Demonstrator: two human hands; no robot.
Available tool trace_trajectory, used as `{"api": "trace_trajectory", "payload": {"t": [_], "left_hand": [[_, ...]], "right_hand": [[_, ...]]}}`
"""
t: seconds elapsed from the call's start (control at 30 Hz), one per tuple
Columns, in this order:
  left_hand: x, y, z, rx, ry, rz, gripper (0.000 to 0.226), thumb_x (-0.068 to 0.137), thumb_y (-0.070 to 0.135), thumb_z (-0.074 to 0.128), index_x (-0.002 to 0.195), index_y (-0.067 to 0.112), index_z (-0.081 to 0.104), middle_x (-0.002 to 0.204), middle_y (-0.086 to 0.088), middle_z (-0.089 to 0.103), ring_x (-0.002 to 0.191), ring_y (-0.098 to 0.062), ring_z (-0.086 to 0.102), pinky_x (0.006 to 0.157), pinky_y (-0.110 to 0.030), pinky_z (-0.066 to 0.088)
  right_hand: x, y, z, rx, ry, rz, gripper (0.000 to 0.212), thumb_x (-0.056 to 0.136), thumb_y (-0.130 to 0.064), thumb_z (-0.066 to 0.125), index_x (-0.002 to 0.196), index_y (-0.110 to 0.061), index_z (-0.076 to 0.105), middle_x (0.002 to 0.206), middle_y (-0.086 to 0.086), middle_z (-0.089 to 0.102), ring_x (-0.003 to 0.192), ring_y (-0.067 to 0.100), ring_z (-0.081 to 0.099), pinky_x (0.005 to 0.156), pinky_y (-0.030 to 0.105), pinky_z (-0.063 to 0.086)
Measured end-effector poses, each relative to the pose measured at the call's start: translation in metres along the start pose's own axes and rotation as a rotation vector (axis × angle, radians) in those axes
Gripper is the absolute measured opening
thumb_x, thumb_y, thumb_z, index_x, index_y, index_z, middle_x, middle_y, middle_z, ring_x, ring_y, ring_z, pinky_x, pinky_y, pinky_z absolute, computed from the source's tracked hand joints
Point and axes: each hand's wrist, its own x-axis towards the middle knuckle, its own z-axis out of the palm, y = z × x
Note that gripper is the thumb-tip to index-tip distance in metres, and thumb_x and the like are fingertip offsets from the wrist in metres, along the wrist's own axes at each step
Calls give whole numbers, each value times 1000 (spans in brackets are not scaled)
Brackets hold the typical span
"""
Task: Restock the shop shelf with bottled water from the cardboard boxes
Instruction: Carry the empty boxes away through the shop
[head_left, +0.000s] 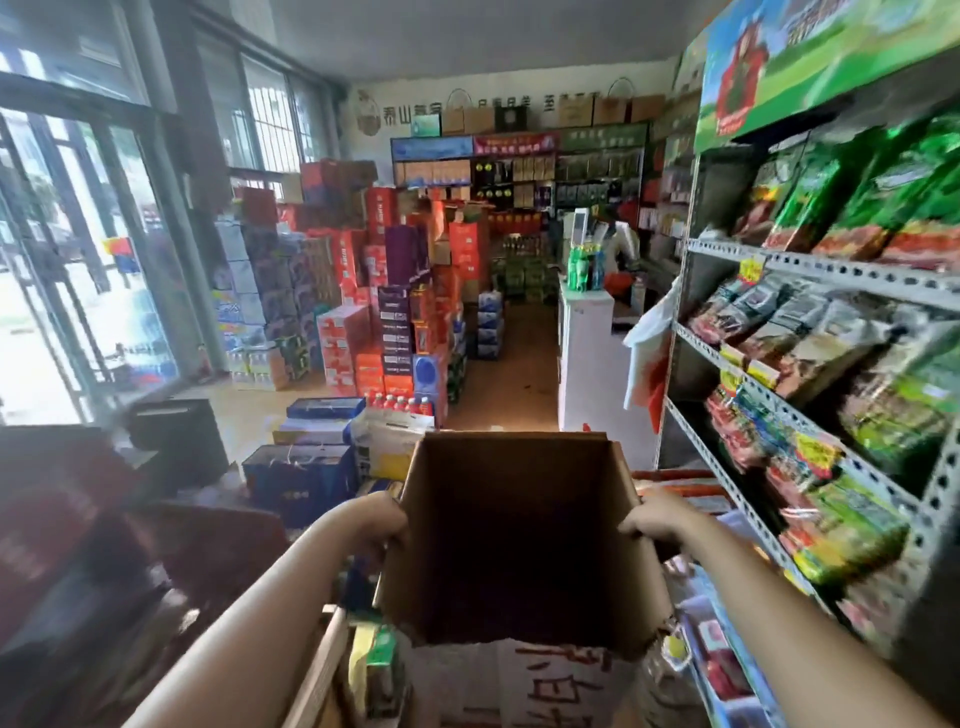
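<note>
So from the head cam: an open cardboard box (519, 535) sits right in the middle, held up between both hands with the open top facing the camera. You can see straight down into it, and the inside is dark, looks empty as far as I can tell. The near outer side has some red writing on a pale panel.

The left hand (376, 522) grips the left wall of the box near the upper edge, fingers curled around the cardboard. The right hand (652, 522) does the same on the right wall, fingers hooked over the rim. So the box lies directly between the two grips, one hand on each side, both forearms stretched out toward it.

On the right there's a metal shelf (810, 270) with angled racks full of bagged snacks in green and red packs, yellow price tags along the rails. It's pretty blurry there. The box is just left of that shelf, not touching it from what I can see.

Further back, a big pile of stacked cartons (395, 291) in red, blue and purple stands by the windows, and a white counter (592, 358) sits in the aisle beyond the box. A few red-capped bottles (400, 402) stand at the foot of the pile, well apart from the hands.
</note>
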Motion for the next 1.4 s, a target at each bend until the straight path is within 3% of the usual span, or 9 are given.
{"api": "trace_trajectory", "payload": {"t": [0.17, 0.33, 0.53, 0.67, 0.8, 0.93, 1.13, 1.23, 1.4], "left_hand": [[126, 52, -51, -23, -76, 39, 17, 79, -12, 48, 82, 2, 56, 65, -15, 50, 55, -22, 50, 51, -26, 43], [261, 93, -87, -33, -100, 15, 16, 84, -9, 52, 92, 3, 56, 72, -13, 55, 54, -19, 55, 48, -26, 47], [429, 154, -137, -117, -74, 17, 17, 85, -9, 48, 96, 1, 56, 76, -13, 57, 60, -19, 59, 55, -28, 53], [537, 197, -176, -227, -27, 22, 22, 84, -16, 41, 80, 3, 53, 70, -14, 51, 58, -22, 56, 60, -35, 54], [641, 239, -210, -184, 7, 19, 27, 86, -15, 42, 70, 7, 47, 63, -10, 44, 51, -18, 48, 45, -22, 45], [755, 271, -244, -132, 20, 35, 23, 86, -10, 48, 73, 9, 50, 68, -10, 52, 58, -18, 55, 53, -28, 53], [942, 329, -306, -25, -18, 40, 12, 84, -7, 53, 90, 1, 60, 74, -13, 58, 64, -23, 61, 62, -35, 56], [1022, 368, -336, 9, -16, 49, 19, 81, -4, 58, 100, -2, 61, 90, -20, 64, 87, -32, 68, 80, -43, 58], [1152, 421, -366, 41, -30, 65, 22, 84, -3, 57, 105, -4, 61, 93, -16, 63, 82, -30, 66, 74, -40, 57]], "right_hand": [[118, -59, -13, -17, 10, 27, 22, 81, -12, 70, 66, -13, 52, 90, 13, 63, 76, 24, 62, 54, 21, 43], [265, -98, -15, 4, 21, 49, 27, 79, -17, 71, 100, -2, 63, 103, 16, 65, 94, 28, 64, 66, 25, 45], [468, -166, -30, -3, -7, 8, 23, 75, -12, 73, 90, -1, 60, 101, 21, 67, 96, 35, 67, 81, 40, 55], [575, -223, -46, -4, 9, -11, 20, 76, -11, 73, 74, -6, 54, 78, 11, 59, 81, 30, 64, 60, 29, 50], [685, -267, -51, 11, 27, -15, 22, 78, -12, 72, 91, -3, 56, 86, 12, 59, 73, 22, 57, 56, 24, 46], [804, -302, -46, -7, 27, -12, 35, 81, -15, 71, 110, 0, 56, 105, 15, 58, 89, 24, 55, 70, 25, 43], [983, -367, -48, 45, 35, -11, 25, 77, -10, 72, 92, -3, 54, 84, 11, 56, 82, 26, 58, 66, 27, 44], [1059, -400, -61, 50, 62, 6, 21, 78, -13, 71, 80, -7, 51, 80, 7, 53, 76, 21, 53, 58, 24, 39], [1195, -437, -72, 104, 61, 37, 18, 77, -5, 68, 76, -5, 50, 72, 12, 52, 63, 24, 54, 54, 27, 44]]}}
